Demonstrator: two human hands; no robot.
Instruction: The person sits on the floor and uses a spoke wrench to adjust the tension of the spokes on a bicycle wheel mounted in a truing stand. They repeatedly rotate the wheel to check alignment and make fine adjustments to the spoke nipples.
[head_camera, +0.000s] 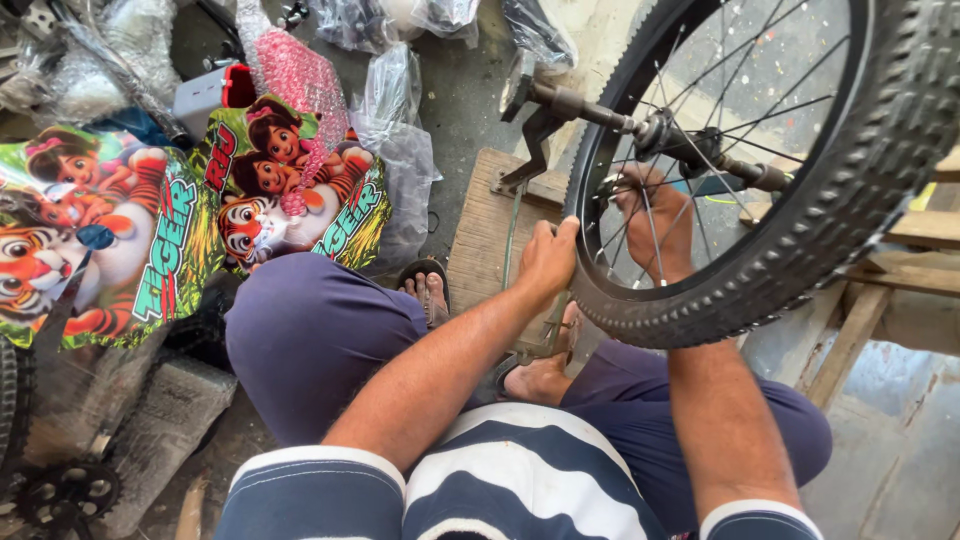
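Note:
A small bicycle wheel (850, 190) with a knobbly black tyre and thin spokes stands upright in front of me, its axle (640, 128) held in a metal stand. My left hand (548, 258) grips the tyre's near edge with the thumb over the tread. Behind the spokes, my right hand (655, 222) reaches between them and closes near the hub. I sit with knees apart in purple trousers (310, 340), sandalled feet below the wheel.
Colourful cartoon tiger panels (290, 190) wrapped in plastic lie at left, with plastic bags (395, 120) behind. A chainring and crank (65, 492) rest at bottom left. A wooden board (485, 230) and wooden slats (900, 260) lie under the wheel.

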